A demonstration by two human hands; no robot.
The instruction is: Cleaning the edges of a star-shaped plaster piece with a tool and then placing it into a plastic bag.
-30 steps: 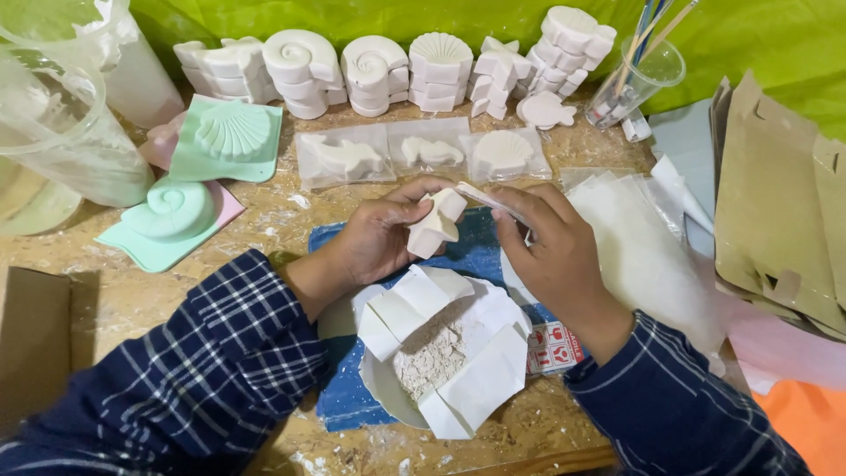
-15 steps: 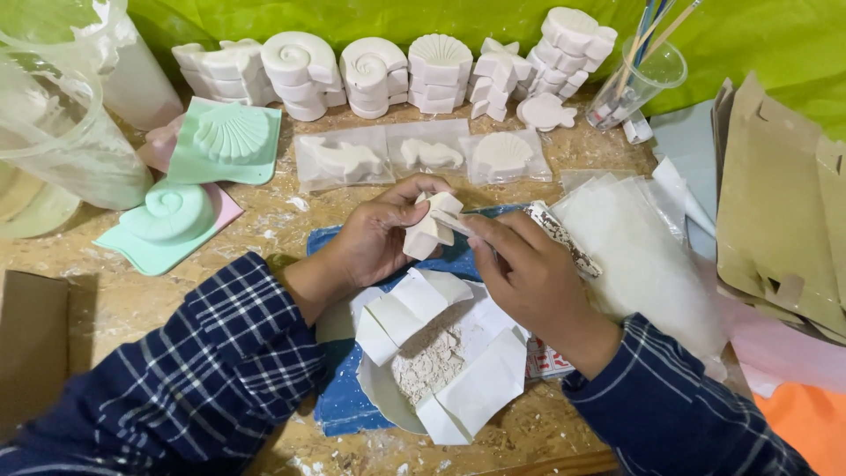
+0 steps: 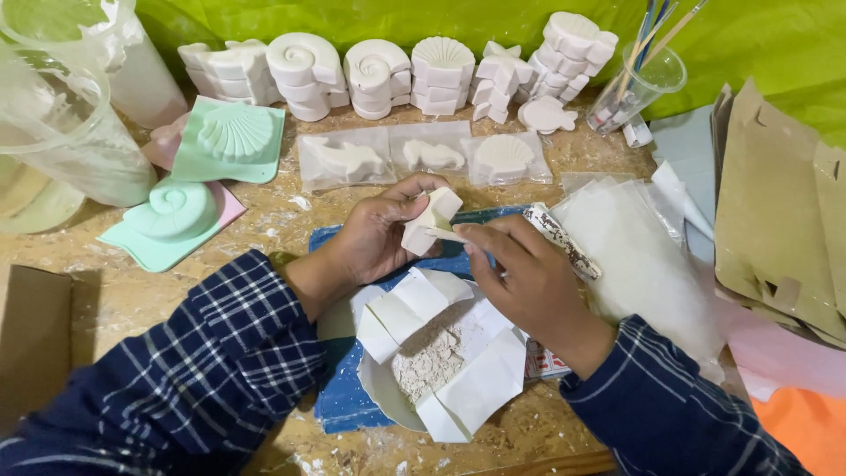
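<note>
My left hand (image 3: 374,238) grips a small white plaster cast (image 3: 429,220) above a blue cloth (image 3: 339,401). My right hand (image 3: 529,282) holds a knife with a plaster-crusted handle (image 3: 561,241); its blade tip rests against the cast. Directly below the hands sits a white plate (image 3: 379,388) lined with folded white paper (image 3: 480,383), with a heap of plaster scrapings (image 3: 427,361) on it.
Stacks of white shell-shaped casts (image 3: 379,75) line the back against a green cloth. Three bagged casts (image 3: 423,154) lie in front of them. Mint shell moulds (image 3: 207,172) and clear jugs (image 3: 62,132) stand left. A cup of brushes (image 3: 634,84), plastic bags (image 3: 643,264) and brown paper bags (image 3: 775,211) sit right.
My right hand shifted left and turned, bringing the knife blade against the cast. My left hand tilted the cast slightly. The plate and paper stayed put.
</note>
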